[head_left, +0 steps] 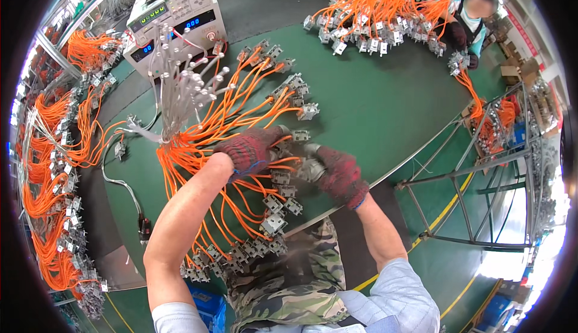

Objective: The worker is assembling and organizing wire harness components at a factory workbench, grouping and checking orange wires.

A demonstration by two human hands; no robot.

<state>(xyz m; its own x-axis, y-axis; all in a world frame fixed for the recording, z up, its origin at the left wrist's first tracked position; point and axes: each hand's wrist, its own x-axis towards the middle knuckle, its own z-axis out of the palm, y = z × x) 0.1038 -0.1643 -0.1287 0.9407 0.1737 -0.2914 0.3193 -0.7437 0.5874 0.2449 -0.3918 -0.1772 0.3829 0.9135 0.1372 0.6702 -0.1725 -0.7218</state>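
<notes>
Got the left forearm (189, 209) slanting up and to the right, bare from pale sleeve (177, 319) to glove, and bent at the elbow (158, 262). Bent pretty sharply at the wrist (224, 163) too, with the gloved left hand (250, 151) pointing right. Running the bare right forearm (382, 230) up and leftward, with the gloved right hand (340, 175) angled in near the other. Wearing dark red on both. Can't make out either exact grip, tbh.

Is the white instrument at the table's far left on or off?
On: the white instrument shows lit green digits and blue digits on its front.
</notes>
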